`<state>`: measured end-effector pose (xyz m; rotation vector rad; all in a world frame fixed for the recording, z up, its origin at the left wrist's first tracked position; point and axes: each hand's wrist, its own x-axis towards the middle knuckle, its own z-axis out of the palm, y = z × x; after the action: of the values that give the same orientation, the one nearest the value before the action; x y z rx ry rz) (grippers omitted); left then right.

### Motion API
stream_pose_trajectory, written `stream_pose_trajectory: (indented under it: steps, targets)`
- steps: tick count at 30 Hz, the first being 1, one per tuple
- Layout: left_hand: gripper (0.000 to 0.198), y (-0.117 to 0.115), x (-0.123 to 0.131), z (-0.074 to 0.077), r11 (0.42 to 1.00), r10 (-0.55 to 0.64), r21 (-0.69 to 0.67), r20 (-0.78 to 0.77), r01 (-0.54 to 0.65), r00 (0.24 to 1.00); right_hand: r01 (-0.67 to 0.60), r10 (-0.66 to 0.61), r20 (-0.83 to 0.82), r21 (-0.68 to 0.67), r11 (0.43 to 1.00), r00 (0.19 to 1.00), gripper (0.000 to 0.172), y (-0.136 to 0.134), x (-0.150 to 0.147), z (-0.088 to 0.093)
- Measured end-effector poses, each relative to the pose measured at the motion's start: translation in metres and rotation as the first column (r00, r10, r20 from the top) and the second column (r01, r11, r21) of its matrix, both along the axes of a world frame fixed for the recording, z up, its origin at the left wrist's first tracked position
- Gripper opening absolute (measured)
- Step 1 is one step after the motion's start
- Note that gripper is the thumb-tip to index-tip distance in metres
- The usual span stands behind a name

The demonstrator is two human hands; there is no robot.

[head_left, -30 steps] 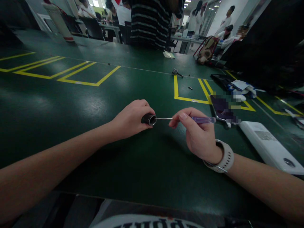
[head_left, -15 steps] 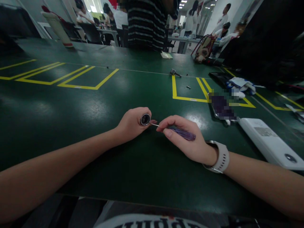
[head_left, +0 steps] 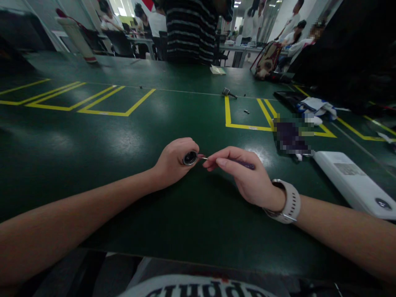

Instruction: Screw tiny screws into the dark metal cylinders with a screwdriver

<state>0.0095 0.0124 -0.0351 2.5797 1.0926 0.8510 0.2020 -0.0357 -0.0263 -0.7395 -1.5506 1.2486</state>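
My left hand point(head_left: 175, 159) is closed round a small black cylinder with a metal rim point(head_left: 189, 158), its open end turned toward me. My right hand point(head_left: 244, 177), with a white watch at the wrist, pinches a thin screwdriver with a purple handle point(head_left: 243, 164). The metal tip of the screwdriver touches the rim of the cylinder. Both hands rest low over the dark green table point(head_left: 93, 136).
A white flat device point(head_left: 349, 181) lies to the right, with a dark phone point(head_left: 291, 138) beside it. Yellow tape boxes mark the table. A small metal part point(head_left: 228, 93), loose screws and cloth point(head_left: 315, 105) lie farther back. A person in a striped shirt point(head_left: 192, 29) stands across the table.
The left hand turned the cylinder so its open end faces me. The right hand drew in closer, and the screwdriver tip went from inside the opening to the rim.
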Motion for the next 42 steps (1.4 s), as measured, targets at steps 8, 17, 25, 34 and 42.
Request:
stream_pose_trajectory:
  steps: [8,17,25,34,42]
  targets:
    - [0.013,0.002,0.001,-0.001,0.999,0.035,-0.014,-0.032,-0.036,0.999,0.013,-0.024,-0.110,-0.099,0.995,0.994,0.011,0.004,-0.001,-0.003]
    - [0.014,0.003,0.001,0.002,0.994,0.017,0.109,-0.194,0.004,0.981,0.013,-0.017,-0.063,-0.064,0.998,0.998,0.012,0.006,0.001,-0.003]
    - [0.015,0.002,-0.001,0.001,0.998,0.058,-0.006,-0.075,-0.058,0.996,-0.083,-0.010,-0.289,-0.307,0.948,0.957,0.010,0.010,-0.002,-0.005]
    - [0.013,0.003,0.000,-0.003,0.999,0.029,0.038,-0.071,-0.026,0.997,-0.022,-0.031,-0.218,-0.234,0.972,0.975,0.013,0.007,0.000,-0.009]
    - [0.012,0.002,-0.001,-0.004,0.997,0.012,0.078,-0.150,-0.001,0.989,-0.051,-0.042,-0.260,-0.340,0.939,0.965,0.014,0.010,0.000,-0.010]
